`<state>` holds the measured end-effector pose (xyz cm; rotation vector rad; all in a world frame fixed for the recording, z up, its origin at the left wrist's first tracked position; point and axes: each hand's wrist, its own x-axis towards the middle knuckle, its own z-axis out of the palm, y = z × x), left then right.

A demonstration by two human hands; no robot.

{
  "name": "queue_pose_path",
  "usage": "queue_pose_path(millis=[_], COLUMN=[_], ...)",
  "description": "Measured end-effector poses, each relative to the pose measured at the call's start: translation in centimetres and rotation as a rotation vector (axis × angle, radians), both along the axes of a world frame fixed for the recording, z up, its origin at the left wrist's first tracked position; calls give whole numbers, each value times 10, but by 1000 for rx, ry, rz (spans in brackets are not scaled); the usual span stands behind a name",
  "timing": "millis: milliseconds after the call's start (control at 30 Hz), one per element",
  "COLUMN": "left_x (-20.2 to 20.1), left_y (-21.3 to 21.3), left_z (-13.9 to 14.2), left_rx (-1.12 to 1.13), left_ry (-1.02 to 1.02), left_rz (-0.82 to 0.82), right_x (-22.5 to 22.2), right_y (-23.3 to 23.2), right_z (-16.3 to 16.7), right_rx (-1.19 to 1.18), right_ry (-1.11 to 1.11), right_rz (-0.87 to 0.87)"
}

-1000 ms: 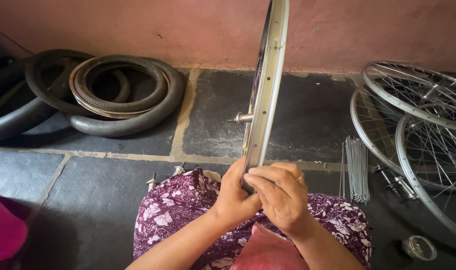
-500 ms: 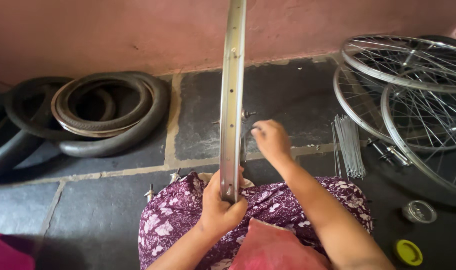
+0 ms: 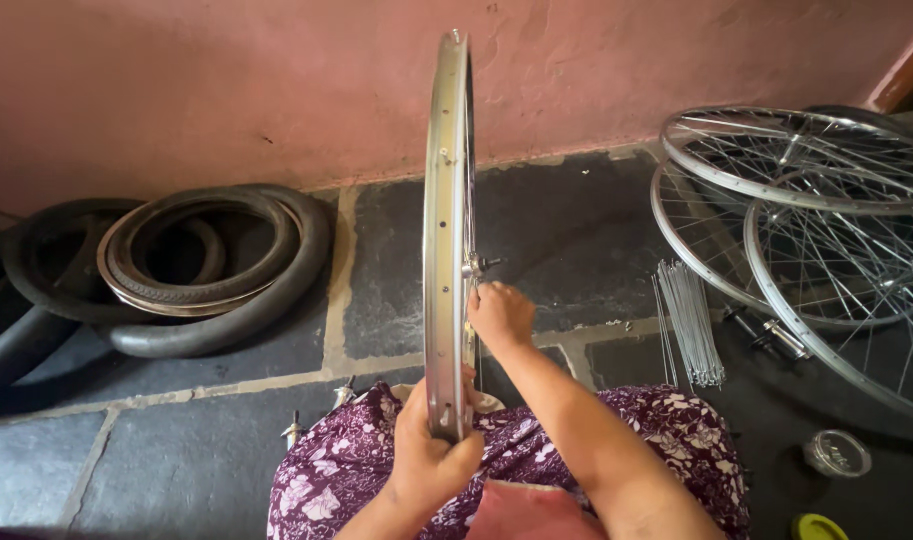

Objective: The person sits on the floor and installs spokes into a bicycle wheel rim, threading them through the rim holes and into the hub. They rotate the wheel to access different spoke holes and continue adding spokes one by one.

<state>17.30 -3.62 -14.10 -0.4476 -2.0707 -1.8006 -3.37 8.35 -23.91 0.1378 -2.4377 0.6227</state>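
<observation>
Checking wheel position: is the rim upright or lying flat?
Upright: the rim stands on edge, left hand gripping its bottom, right hand at the hub.

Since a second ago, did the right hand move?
Yes. The right hand left the rim's near edge by the lap and went up along the wheel toward the pink wall, reaching the hub.

Bicycle repair workshop, floor-level setup. Work done seated on a dark stone-slab floor (image 3: pixel 576 230) w/ pale joints, against a rough pink plaster wall (image 3: pixel 226 90). Evidence: worn tyres (image 3: pixel 211 270) & black inner tubes (image 3: pixel 16 340) heaped at the wall on the left side of the floor; spoked wheels (image 3: pixel 806 230) stacked at the right edge; bundle of loose spokes (image 3: pixel 688 325) lying beside them; hub parts (image 3: pixel 776 338) near the wheels; small round tins (image 3: pixel 836 452) at the floor's near right corner. A bare wheel rim (image 3: pixel 446 220) stands upright in the middle.
</observation>
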Motion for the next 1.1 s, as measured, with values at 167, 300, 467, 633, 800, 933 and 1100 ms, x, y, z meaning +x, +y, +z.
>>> queue_pose_path(millis=[167,300,467,633,800,933,1100], left_x=[-48,-91,-95,-81,-75,-57,-23], left_y=[-6,-8,0,-1,0,15,23], left_z=[31,49,7,-53,-44,1,62], left_rx=[-48,-156,-44,-29,-1,92,143], left_ry=[89,145,137,-91,-88,-82,-145], left_rz=[10,267,385,209,178,124,97], right_x=[22,50,59,62,84,110,150], right_y=[-1,-3,-1,17,37,61,74], right_z=[-19,-32,-26,-2,26,56,88], right_rx=[-119,-383,-943,-1146,-1313,-1484,-1684], right_ry=[-226,-446,-627,-747,-858,-885,-945], right_rz=[26,156,345,427,462,590,630])
